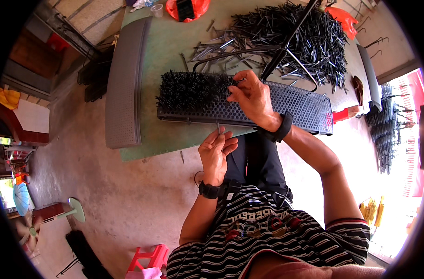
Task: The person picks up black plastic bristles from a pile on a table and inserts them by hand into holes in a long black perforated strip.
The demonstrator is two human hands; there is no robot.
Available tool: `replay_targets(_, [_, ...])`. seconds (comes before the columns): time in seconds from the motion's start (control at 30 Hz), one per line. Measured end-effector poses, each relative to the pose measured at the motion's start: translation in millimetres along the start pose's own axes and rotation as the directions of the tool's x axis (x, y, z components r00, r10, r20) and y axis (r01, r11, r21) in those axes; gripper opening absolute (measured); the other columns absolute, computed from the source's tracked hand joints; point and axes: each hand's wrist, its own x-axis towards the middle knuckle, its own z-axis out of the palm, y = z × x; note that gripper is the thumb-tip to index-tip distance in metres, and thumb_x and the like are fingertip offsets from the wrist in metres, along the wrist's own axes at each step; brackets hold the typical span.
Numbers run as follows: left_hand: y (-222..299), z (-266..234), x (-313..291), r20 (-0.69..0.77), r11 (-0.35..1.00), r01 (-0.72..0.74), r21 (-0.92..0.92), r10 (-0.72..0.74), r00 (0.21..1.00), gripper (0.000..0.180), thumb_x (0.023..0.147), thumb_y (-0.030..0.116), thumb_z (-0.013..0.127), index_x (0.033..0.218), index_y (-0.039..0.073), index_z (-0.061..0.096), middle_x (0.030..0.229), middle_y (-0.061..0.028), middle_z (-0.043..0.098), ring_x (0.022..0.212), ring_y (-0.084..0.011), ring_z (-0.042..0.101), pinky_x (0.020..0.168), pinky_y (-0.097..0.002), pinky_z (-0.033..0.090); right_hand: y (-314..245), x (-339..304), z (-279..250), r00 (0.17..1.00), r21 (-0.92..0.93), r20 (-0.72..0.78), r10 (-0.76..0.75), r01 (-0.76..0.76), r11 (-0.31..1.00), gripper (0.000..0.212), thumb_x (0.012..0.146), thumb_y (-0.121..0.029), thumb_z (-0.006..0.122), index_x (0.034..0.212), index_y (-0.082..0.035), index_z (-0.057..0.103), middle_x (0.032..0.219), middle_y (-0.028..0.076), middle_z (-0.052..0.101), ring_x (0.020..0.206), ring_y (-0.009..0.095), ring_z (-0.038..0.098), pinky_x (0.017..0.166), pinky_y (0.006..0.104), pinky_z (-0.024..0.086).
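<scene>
A long dark perforated panel (295,104) lies across a green table (168,51). Its left part bristles with thin dark metal pins (191,89) stuck upright in the holes. My right hand (251,97) rests on the panel at the edge of the filled part, its fingers pinched on a pin there. My left hand (215,151) hovers below the panel's near edge, shut on a few thin pins that stick up between its fingers. Both wrists carry black bands.
A big heap of loose dark pins (295,39) covers the table's far right. A grey curved perforated panel (123,83) lies at the table's left. A red bag (188,9) sits at the far edge. A pink stool (149,260) stands on the concrete floor.
</scene>
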Motion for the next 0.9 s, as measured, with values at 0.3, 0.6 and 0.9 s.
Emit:
replay_targets(0.3, [6, -2, -4, 0.032, 1.0, -0.005, 0.021, 0.004, 0.999, 0.023, 0.089, 0.006, 0.055, 0.11, -0.002, 0.055, 0.09, -0.0128, 0.063, 0.075, -0.0235, 0.064, 0.07, -0.0375, 0.055, 23, 4, 11, 0.978, -0.069, -0.004, -0.208, 0.207, 0.976, 0.015, 0.083, 0.001, 0.057, 0.093, 0.001, 0.046, 0.073, 0.013, 0.058, 0.063, 0.02, 0.066, 0.053, 0.0293, 0.051])
replay_targets(0.6, [16, 5, 0, 0.041, 0.996, -0.013, 0.088, 0.009, 0.999, 0.02, 0.087, 0.007, 0.056, 0.106, 0.002, 0.056, 0.089, -0.0089, 0.061, 0.074, -0.022, 0.061, 0.068, -0.0361, 0.053, 21, 8, 8, 0.954, -0.157, 0.082, -0.287, 0.297, 0.942, 0.019, 0.082, -0.005, 0.058, 0.094, -0.002, 0.043, 0.071, 0.017, 0.055, 0.064, 0.037, 0.057, 0.053, 0.0412, 0.045])
replay_targets(0.9, [16, 3, -2, 0.05, 0.998, -0.051, 0.038, 0.049, 0.998, 0.024, 0.087, 0.009, 0.057, 0.109, 0.0, 0.055, 0.088, -0.0109, 0.061, 0.072, -0.0225, 0.061, 0.068, -0.0371, 0.053, 11, 11, 0, 0.961, -0.065, -0.002, -0.276, 0.275, 0.959, 0.014, 0.083, -0.005, 0.058, 0.092, -0.004, 0.048, 0.069, 0.012, 0.054, 0.061, 0.025, 0.062, 0.051, 0.034, 0.049])
